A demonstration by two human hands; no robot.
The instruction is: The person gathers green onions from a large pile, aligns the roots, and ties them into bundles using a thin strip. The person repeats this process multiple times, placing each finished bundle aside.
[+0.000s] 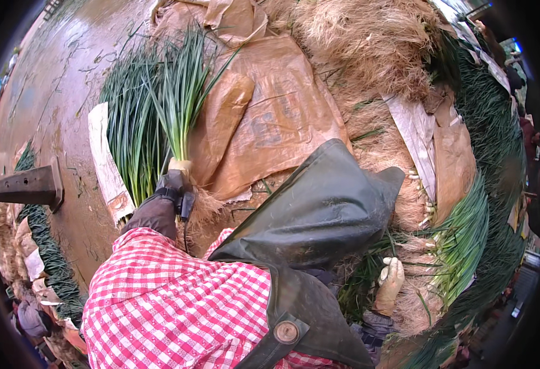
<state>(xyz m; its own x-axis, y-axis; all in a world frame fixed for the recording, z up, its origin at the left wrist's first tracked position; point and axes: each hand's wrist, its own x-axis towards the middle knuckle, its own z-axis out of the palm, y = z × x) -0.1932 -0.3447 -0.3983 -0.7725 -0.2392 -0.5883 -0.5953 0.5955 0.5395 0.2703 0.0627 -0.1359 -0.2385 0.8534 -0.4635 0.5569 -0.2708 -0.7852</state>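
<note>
1 bunch of long green onions (187, 104) fans leaves-up at the upper left, overlapping a laid pile of similar onions (128, 135); the left hand (176, 181), dark-gloved, grasps it around the pale stalk ends, with roots (205, 203) fraying out beside the fist; a loose grip could let stalks slide free; leaves crossing the pile could tangle or bend if pulled; the roots could snag the brown sheet (282, 123) alongside; the left forearm reaches forward from a checked garment (177, 289); the right hand (390, 280), pale-gloved, is low on the far side of the dark apron (319, 209), fingers upward and partly curled, near a rooty heap (414, 270); I cannot tell whether it grips anything.
</note>
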